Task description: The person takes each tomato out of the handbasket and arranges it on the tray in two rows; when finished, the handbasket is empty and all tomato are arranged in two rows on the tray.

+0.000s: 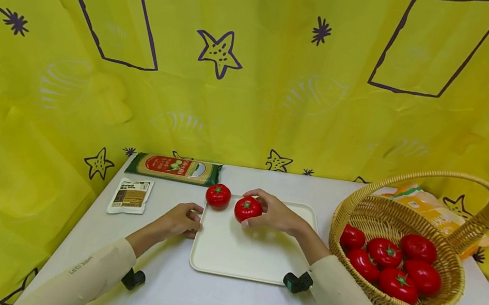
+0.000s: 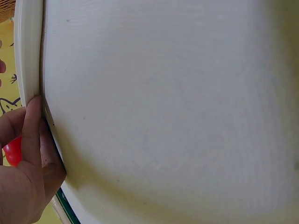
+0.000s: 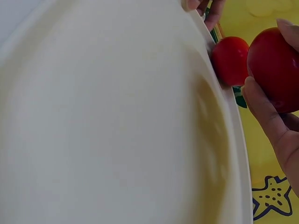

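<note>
My right hand (image 1: 274,213) grips a red tomato (image 1: 248,210) with a green stem, held over the back part of the cream tray (image 1: 248,257). In the right wrist view, thumb and fingers clasp the sides of this tomato (image 3: 273,70). Another tomato (image 1: 218,196) sits at the tray's back left corner. My left hand (image 1: 182,219) is at the left edge of the tray, its fingertips pinching the rim (image 2: 29,60) in the left wrist view.
On the right stands a wicker basket (image 1: 458,279) with a tall handle, holding several tomatoes (image 1: 399,286). Behind it lies an orange package (image 1: 429,207). A green packet (image 1: 176,169) lies at the table's back edge, and a small white sachet (image 1: 130,196) lies left of the tray.
</note>
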Motion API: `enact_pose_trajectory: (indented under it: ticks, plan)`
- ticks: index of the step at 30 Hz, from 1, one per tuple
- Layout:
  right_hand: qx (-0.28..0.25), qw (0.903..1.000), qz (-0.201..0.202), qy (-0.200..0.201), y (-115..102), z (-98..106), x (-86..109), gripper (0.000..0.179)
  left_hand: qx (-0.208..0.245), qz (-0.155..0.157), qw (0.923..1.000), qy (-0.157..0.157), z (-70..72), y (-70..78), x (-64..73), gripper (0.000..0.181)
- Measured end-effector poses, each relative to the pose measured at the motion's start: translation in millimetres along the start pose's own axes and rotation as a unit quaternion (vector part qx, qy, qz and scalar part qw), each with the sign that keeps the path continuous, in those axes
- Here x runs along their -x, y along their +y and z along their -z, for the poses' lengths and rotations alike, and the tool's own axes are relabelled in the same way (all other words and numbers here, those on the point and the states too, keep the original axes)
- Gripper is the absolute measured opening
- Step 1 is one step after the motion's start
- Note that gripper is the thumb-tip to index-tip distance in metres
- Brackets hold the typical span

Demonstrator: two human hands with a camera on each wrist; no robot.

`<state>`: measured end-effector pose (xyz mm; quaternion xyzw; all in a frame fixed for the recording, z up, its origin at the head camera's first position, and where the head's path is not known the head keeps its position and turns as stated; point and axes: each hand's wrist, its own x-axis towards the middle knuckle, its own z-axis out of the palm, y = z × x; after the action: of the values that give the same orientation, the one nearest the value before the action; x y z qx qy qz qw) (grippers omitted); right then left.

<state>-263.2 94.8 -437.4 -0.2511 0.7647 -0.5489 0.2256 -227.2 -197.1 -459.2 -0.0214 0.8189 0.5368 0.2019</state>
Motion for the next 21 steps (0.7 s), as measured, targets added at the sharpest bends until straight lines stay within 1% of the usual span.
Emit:
enact_pose_trajectory:
  ticks: [3,8,16,21]
  plan:
    - [0.008,0.9998,-0.013,0.009,1.7,-0.2,-3.8,0.069,-0.001,0.002,1.0000,-0.001,0.1,0.3,0.0,0.051]
    - [0.022,0.9988,-0.034,0.028,3.4,-0.8,-8.4,0.062,0.001,0.002,1.0000,0.000,0.0,0.5,0.3,0.051]
    - [0.012,0.9985,-0.040,0.035,6.9,0.1,-13.8,0.057,0.000,0.001,1.0000,0.000,-0.5,1.7,1.0,0.051]
    - [0.030,0.9974,-0.052,0.041,4.0,0.4,-18.0,0.057,0.000,0.003,1.0000,0.002,-0.2,1.1,0.4,0.051]
